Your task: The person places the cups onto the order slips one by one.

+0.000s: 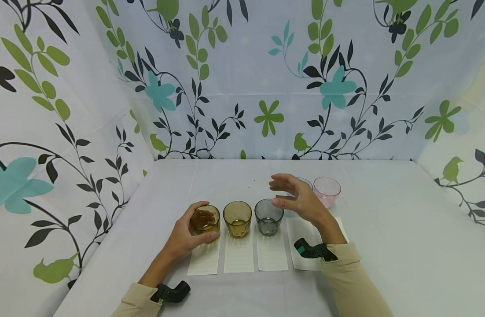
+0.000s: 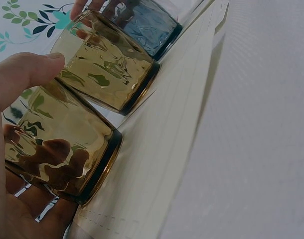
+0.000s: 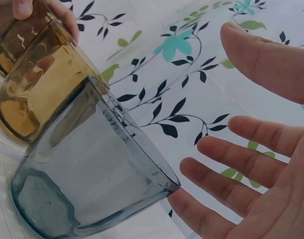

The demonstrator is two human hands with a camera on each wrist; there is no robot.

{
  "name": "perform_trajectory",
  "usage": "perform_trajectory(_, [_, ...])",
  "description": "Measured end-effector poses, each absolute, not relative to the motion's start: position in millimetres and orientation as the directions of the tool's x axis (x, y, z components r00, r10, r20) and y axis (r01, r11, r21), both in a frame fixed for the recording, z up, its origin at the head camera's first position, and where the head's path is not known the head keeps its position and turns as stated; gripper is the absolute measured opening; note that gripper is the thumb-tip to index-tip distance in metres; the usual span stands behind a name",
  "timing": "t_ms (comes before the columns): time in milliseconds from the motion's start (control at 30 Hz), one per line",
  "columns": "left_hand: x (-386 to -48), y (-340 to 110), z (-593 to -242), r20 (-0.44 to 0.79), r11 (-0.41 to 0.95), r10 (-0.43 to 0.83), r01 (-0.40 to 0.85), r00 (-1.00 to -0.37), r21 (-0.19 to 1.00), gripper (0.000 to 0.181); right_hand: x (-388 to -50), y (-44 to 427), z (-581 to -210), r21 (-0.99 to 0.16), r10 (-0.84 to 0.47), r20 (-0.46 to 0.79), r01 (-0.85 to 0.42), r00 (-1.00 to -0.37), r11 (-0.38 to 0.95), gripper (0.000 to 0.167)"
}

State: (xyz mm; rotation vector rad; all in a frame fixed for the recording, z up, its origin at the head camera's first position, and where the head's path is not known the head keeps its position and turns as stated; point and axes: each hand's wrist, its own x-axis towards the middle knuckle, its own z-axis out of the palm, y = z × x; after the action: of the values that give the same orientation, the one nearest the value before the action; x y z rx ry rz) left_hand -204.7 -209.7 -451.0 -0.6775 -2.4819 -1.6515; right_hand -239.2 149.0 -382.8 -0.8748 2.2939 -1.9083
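Note:
My left hand [image 1: 184,233] grips the leftmost glass, a brownish amber tumbler [image 1: 208,226], with the thumb on its near side and fingers round the far side. Just right of it, a yellow-amber tumbler [image 1: 237,220] stands upright. A grey tumbler [image 1: 268,223] is third in the row, its bluish-grey wall [image 3: 92,164] large in the right wrist view. Beside and above its rim hovers my right hand [image 1: 303,200], fingers spread and holding nothing. Behind that hand, a blue-rimmed glass [image 1: 309,182] is mostly hidden.
A pink glass [image 1: 327,193] stands at the back right. Lined paper strips lie under and in front of the row, including one paper [image 1: 272,257] before the grey tumbler. More paper [image 1: 302,231] lies partly beneath the right forearm. A leaf-patterned cloth [image 1: 234,92] hangs behind the white table.

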Motion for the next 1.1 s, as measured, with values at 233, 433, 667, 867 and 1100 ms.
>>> perform_trajectory(233, [-205.3,-209.8,-450.8,0.313,0.32,0.315,0.41,-0.896,0.854,0.078,-240.5,148.1,-382.4,-0.902,-0.415,0.355,-0.423,-0.838,0.082,0.063])
perform_trajectory(433, [-205.3,-209.9,-450.9,0.318,0.323,0.315,0.416,-0.894,0.85,0.078,-240.0,147.8,-381.2,-0.899,-0.401,0.356,-0.426,-0.844,0.099,0.064])
perform_trajectory(667, [-205.0,-209.8,-451.2,0.315,0.324,0.316,0.413,-0.895,0.851,0.077,-240.5,147.5,-382.6,-0.899,-0.388,0.356,-0.425,-0.85,0.105,0.064])
perform_trajectory(867, [-205.1,-210.1,-451.7,0.314,0.329,0.314,0.413,-0.896,0.849,0.078,-240.4,147.5,-383.6,-0.9,-0.379,0.356,-0.423,-0.854,0.108,0.065])
perform_trajectory(1100, [-205.7,-209.9,-451.9,0.312,0.34,0.307,0.41,-0.899,0.846,0.079,-241.1,148.0,-384.3,-0.896,-0.368,0.364,-0.43,-0.856,0.114,0.065])
